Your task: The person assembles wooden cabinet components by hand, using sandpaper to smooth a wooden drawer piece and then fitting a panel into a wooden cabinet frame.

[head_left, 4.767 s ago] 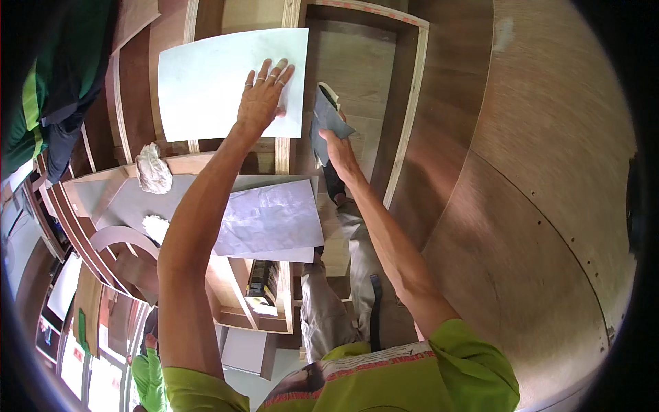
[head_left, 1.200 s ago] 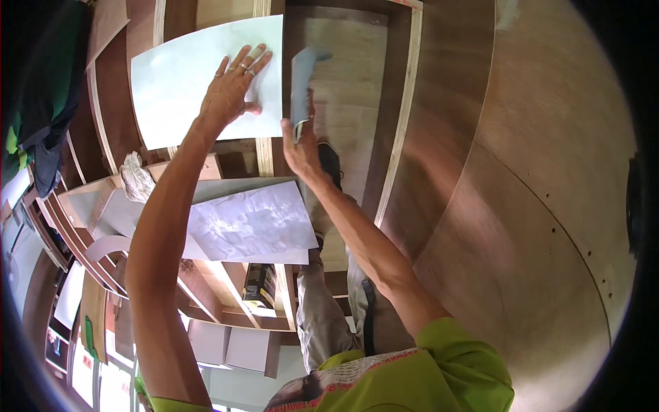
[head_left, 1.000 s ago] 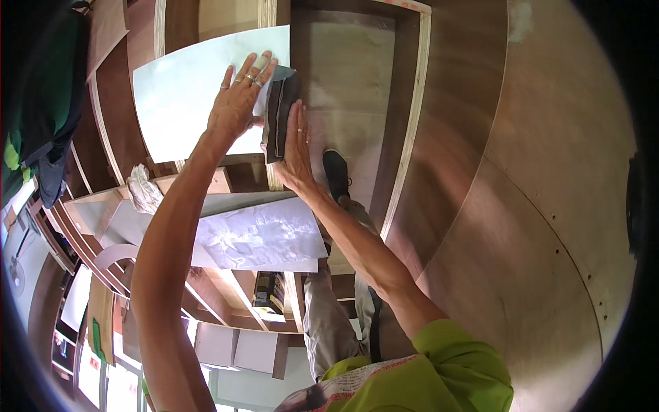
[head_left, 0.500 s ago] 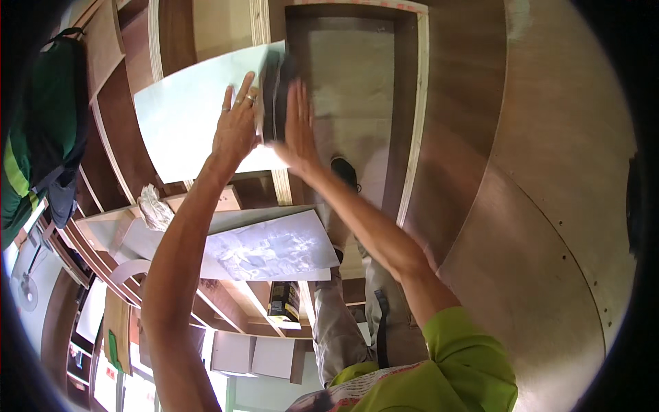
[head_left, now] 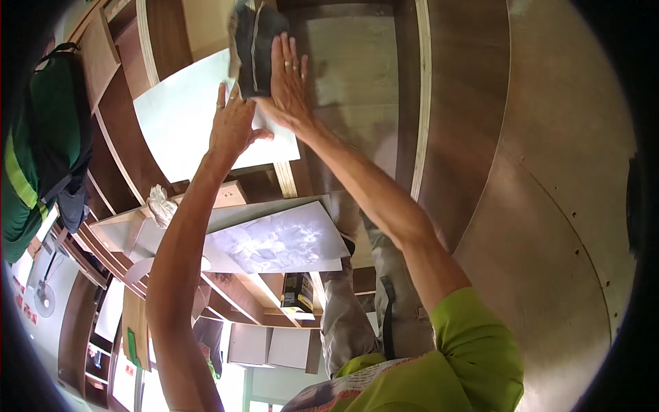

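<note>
My left hand lies flat, fingers apart, on a pale, smooth sheet held up against the wooden frame. Just right of it, my right hand presses a dark folded pad against the sheet's upper right corner, its fingers stretched along the pad's side. Both arms reach up and away from me. Right of the sheet is a recessed plywood panel with pale edge strips.
A second sheet with a grey marbled face rests on wooden frames below the hands. A crumpled cloth sits at its left. A green and dark bag hangs far left. A small dark box stands lower down. A curved plywood wall fills the right.
Both hands have moved up the pale sheet. The right hand has carried the dark pad from the recessed panel leftward onto the sheet's upper right corner, close to the left hand.
</note>
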Tool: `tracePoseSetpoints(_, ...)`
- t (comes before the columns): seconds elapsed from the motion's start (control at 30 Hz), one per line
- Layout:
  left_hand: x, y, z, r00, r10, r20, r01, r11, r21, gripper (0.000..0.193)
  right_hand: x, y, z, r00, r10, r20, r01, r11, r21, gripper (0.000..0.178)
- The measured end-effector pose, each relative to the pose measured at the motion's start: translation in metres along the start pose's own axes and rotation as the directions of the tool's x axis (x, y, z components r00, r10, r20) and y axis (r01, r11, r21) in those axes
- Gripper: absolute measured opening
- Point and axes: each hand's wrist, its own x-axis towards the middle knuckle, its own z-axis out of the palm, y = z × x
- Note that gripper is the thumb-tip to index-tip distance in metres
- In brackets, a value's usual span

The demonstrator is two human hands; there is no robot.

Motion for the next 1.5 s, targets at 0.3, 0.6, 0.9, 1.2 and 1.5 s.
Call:
tracePoseSetpoints(0.3, -0.003, -0.013, 0.027, 0.966, 0.076, -0.248, -0.096, 0.993, -0.070, 0.099, -0.029, -0.011, -0.005, 0.996, 0.038, 0.083, -0.037, 0.999, -0.015, 0.108)
tracePoseSetpoints(0.6, -0.003, -0.020, 0.034, 0.988, -0.059, -0.141, 0.075, 0.991, 0.115, 0.088, -0.090, -0.011, 0.001, 0.980, 0.075, 0.182, -0.078, 0.997, 0.011, 0.111)
tracePoseSetpoints(0.9, -0.004, -0.003, 0.011, 0.938, 0.089, -0.335, -0.079, 0.996, 0.044, 0.094, -0.105, -0.009, -0.001, 0.975, 0.117, 0.188, -0.117, 0.993, -0.013, 0.109)
tracePoseSetpoints(1.2, -0.004, -0.027, 0.045, 0.976, -0.002, -0.218, -0.014, 0.998, -0.069, 0.089, -0.077, -0.019, -0.004, 0.981, 0.068, 0.182, -0.061, 0.997, -0.040, 0.109)
tracePoseSetpoints(1.5, -0.002, -0.007, 0.013, 1.000, -0.014, -0.028, 0.013, 0.999, -0.034, 0.094, -0.017, -0.011, 0.001, 0.997, 0.056, 0.049, -0.054, 0.998, -0.035, 0.103)
